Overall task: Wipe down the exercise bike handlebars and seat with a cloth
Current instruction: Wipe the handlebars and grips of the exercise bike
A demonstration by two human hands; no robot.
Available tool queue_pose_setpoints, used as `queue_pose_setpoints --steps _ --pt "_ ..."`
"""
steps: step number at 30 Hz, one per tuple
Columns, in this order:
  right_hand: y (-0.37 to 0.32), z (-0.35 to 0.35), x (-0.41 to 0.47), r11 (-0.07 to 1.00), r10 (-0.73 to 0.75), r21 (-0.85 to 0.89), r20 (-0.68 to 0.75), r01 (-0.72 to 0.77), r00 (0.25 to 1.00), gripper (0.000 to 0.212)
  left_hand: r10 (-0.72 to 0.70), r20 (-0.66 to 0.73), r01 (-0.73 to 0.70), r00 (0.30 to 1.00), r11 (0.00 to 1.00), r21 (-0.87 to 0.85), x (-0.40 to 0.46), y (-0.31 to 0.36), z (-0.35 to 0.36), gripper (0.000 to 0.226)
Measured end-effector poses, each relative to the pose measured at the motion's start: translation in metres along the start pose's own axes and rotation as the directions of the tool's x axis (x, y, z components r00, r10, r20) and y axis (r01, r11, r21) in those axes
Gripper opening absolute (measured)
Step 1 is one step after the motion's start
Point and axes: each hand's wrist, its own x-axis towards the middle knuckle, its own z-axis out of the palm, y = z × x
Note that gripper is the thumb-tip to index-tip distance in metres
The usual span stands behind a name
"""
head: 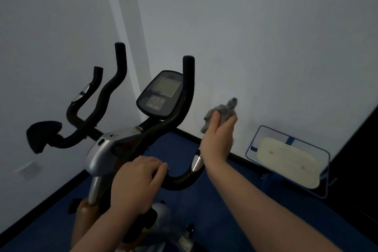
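Now gripping a grey cloth (222, 113) in right hand (217, 139) beside the handlebars (180, 182); left hand (136, 184) curled around the near bar.

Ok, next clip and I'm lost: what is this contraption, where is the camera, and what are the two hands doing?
The camera sits on the person's head, looking down at their own arms. The contraption is an exercise bike with black handlebars and a small display console, standing on a blue floor by white walls. The left hand rests curled over the near handlebar. The right hand holds a crumpled grey cloth in its grip, raised just right of the handlebars. The seat is out of view.
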Motion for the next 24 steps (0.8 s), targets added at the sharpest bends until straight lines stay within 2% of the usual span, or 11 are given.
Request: queue_pose_setpoints --steps 2,5,8,10,13,14,15,18,19,21,24 --pt "0.013 0.000 -0.025 0.995 -0.084 -0.043 0.019 0.085 0.996 0.054 -0.018 -0.008 0.018 1.000 1.000 0.006 0.000 0.000 0.001 0.058" --pt "0.029 -0.008 -0.054 0.988 -0.156 0.002 0.145 0.157 0.977 0.064 -0.044 -0.023 0.044 0.999 0.999 0.022 0.001 0.000 0.002 0.059" --pt "0.024 -0.015 -0.031 0.888 -0.365 -0.211 0.216 0.409 0.905 0.071 -0.043 -0.021 0.043 0.999 0.998 0.036 0.002 0.000 0.001 0.062" --pt "0.025 -0.020 -0.008 0.779 -0.464 -0.343 0.248 0.524 0.851 0.066 -0.050 -0.012 0.051 0.999 0.998 0.049 0.001 0.000 0.001 0.065" --pt "0.038 -0.032 -0.008 0.667 -0.530 -0.376 0.367 0.644 0.764 0.045 -0.063 -0.017 0.064 0.998 0.996 0.062 0.001 0.000 0.001 0.067" --pt "0.046 -0.037 -0.016 0.616 -0.553 -0.352 0.443 0.704 0.705 0.042 -0.066 -0.026 0.067 0.997 0.996 0.059 0.000 0.000 0.001 0.066" --pt "0.052 -0.042 -0.026 0.551 -0.579 -0.301 0.534 0.778 0.616 0.041 -0.066 -0.036 0.068 0.997 0.996 0.054 -0.001 0.000 0.001 0.065" --pt "0.049 -0.055 -0.030 0.317 -0.565 -0.095 0.780 0.944 0.268 0.045 -0.047 -0.049 0.049 0.998 0.998 0.039 -0.002 0.001 0.000 0.062" --pt "0.040 -0.057 -0.022 0.263 -0.535 -0.062 0.821 0.963 0.199 0.047 -0.034 -0.054 0.036 0.998 0.999 0.035 -0.002 0.001 0.000 0.061" --pt "0.024 -0.062 0.000 0.228 -0.499 -0.038 0.853 0.973 0.150 0.049 -0.039 -0.086 0.041 0.995 0.999 0.019 -0.005 0.002 0.000 0.058" --pt "0.014 -0.067 0.017 0.240 -0.560 0.012 0.818 0.971 0.128 0.047 -0.092 -0.194 0.092 0.977 0.996 -0.012 -0.016 0.004 0.001 0.050"
